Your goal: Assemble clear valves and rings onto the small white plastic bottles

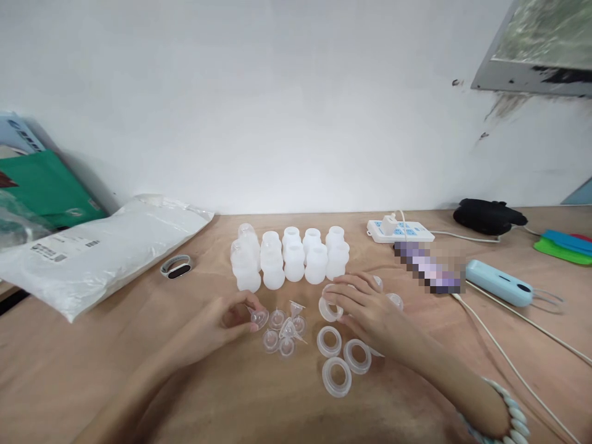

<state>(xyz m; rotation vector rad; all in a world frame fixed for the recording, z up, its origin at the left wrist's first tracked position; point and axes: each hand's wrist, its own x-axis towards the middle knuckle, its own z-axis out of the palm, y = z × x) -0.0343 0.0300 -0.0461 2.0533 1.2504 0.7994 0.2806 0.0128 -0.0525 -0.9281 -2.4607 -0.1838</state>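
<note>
My left hand pinches a clear bottle nipple between thumb and fingers. Right beside it, several more clear nipples lie in a loose group, some tipped on their sides. My right hand reaches over the translucent screw rings, and its fingers grip one bottle ring at the edge. Nearer to me lie several other rings, flat on the table. Some round clear pieces show partly behind the right hand. Beyond both hands, white bottles stand upright in rows; the leftmost ones carry clear domed tops.
At left lie a white plastic parcel, a fitness band and a green folder. To the right are a power strip, a pixelated phone, a light blue device, cables and a black pouch. A wall stands behind.
</note>
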